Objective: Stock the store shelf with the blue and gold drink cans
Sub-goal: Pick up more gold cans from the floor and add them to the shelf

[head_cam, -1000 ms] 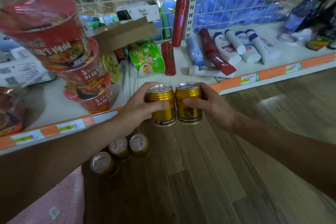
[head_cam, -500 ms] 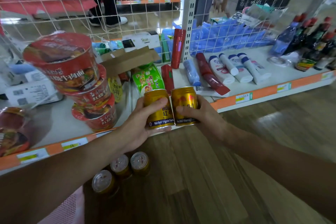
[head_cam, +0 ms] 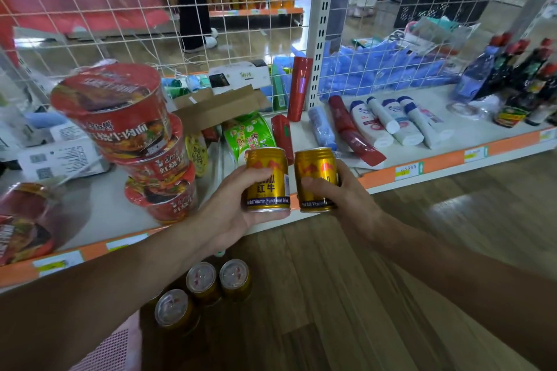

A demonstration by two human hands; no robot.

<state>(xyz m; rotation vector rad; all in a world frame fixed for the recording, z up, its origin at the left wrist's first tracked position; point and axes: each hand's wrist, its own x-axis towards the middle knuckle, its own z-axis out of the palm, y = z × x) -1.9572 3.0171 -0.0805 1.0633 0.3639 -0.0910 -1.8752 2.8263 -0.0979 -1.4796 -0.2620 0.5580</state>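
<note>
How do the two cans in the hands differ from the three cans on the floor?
The held cans are lifted at the shelf edge; the floor cans stand low on the wood floor. The held cans, one in the left hand, one in the right hand, show their sides; the floor cans show mostly silver tops. All are gold and upright.

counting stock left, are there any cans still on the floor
Yes, three gold cans stand upright on the wooden floor below the shelf edge.

Two upright gold cans with blue bands, left can [head_cam: 266, 180] and right can [head_cam: 316, 179], are held side by side above the shelf edge [head_cam: 437, 164]; three more cans [head_cam: 205, 289] are stood on the floor below it.
</note>
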